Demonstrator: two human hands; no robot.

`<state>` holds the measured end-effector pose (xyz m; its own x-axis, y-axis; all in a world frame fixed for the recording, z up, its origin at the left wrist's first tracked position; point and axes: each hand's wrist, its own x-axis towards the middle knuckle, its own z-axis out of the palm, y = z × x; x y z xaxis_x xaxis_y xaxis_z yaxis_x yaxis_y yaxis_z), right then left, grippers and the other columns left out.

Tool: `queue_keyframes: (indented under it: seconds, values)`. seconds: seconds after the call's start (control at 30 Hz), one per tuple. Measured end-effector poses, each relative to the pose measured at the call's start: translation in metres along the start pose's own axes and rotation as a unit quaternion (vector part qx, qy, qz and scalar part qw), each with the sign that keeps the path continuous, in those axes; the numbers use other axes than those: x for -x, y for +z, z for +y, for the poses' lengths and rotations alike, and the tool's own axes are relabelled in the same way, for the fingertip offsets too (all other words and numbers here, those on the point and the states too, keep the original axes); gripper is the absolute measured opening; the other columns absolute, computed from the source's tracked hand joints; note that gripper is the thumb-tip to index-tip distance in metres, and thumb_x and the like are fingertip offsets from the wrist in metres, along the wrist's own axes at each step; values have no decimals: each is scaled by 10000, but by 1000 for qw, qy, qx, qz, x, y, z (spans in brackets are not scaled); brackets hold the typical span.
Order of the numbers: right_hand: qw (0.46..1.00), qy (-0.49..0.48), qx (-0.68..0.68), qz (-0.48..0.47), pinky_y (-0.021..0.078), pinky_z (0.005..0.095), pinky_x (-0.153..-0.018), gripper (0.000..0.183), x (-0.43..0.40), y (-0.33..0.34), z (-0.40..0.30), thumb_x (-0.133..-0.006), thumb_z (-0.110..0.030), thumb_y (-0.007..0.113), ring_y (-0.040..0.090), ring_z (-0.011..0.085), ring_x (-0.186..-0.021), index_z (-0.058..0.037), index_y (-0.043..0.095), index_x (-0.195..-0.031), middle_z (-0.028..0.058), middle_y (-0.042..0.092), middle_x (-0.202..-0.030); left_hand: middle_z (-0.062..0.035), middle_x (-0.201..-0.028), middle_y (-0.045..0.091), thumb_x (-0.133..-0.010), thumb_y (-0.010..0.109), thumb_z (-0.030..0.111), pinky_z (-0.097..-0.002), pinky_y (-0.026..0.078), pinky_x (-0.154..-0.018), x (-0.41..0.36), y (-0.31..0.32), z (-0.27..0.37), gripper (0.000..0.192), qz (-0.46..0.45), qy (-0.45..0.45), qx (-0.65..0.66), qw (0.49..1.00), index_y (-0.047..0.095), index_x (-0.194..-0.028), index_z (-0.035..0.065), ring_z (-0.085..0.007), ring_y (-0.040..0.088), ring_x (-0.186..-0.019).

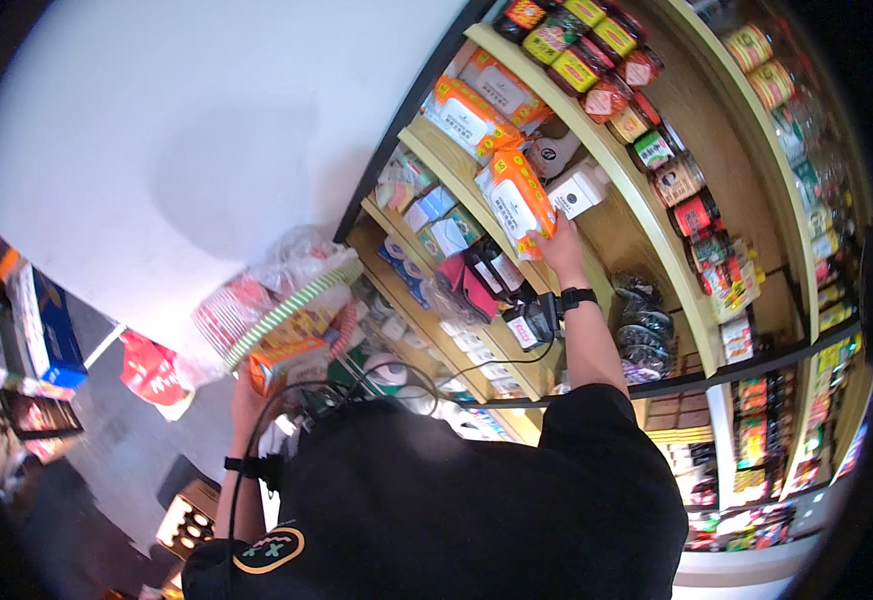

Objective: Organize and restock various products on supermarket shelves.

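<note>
My right hand (564, 251) grips the near end of an orange-and-white soft pack of wipes (515, 202), at the edge of a wooden shelf. Two similar wipes packs (466, 116) lie farther along that shelf. Next to the held pack is a white bottle (577, 191), with a greyish spray bottle (550, 154) behind it. Low on the left, my left hand (247, 397) holds another orange pack (286, 364) by its side; its fingers are partly hidden. Just beyond that pack are a green-and-white striped rim (286, 311) and clear plastic wrapping (305, 259).
Jars of sauce (676, 180) line the shelf to the right. Wrapped dark items (643, 322) and a pink-and-black item (466, 289) sit near my right arm. A white wall (204, 90) stands left. A red bag (151, 367) and a bottle carton (189, 517) are on the floor.
</note>
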<state>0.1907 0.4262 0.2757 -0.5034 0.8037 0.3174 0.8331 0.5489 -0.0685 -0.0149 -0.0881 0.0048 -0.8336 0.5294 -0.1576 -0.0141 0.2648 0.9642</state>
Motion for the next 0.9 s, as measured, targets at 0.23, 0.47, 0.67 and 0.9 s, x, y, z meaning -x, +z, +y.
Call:
queue_keyframes:
  seconds: [0.23, 0.47, 0.67, 0.9]
  values:
    - [949, 55, -297, 94, 477, 374, -920, 798, -2, 24, 38, -708, -256, 813, 592, 288, -1067, 58, 413, -1323, 213, 579, -1174, -107, -1039, 624, -710, 791, 145, -335, 497, -828, -10, -3, 48, 634, -52, -5, 13, 999, 461, -1232, 3, -197, 610, -943]
    - [792, 95, -590, 129, 484, 316, -899, 568, 23, 51, 15, -743, -108, 794, 589, 178, -1046, 16, 473, -1195, 115, 602, -1151, -105, -1068, 625, -748, 739, 65, -300, 489, -848, -13, 0, 94, 525, -66, -32, 19, 997, 442, -1178, 8, -165, 610, -975]
    - [791, 80, -591, 135, 489, 320, -897, 534, 4, 54, 10, -751, -55, 773, 596, 179, -1037, 13, 471, -1187, 121, 604, -1157, -105, -1051, 628, -745, 769, 118, -295, 495, -835, -29, -2, 86, 559, -91, -35, -16, 995, 428, -1175, 12, -162, 619, -975]
    - [718, 75, -674, 159, 487, 303, -893, 511, -11, 54, -20, -801, -27, 714, 588, 166, -1036, 7, 456, -1241, 95, 597, -1159, -117, -1042, 634, -740, 788, 175, -295, 490, -829, -50, 19, 76, 599, -70, -20, 14, 997, 425, -1190, 18, -165, 621, -949]
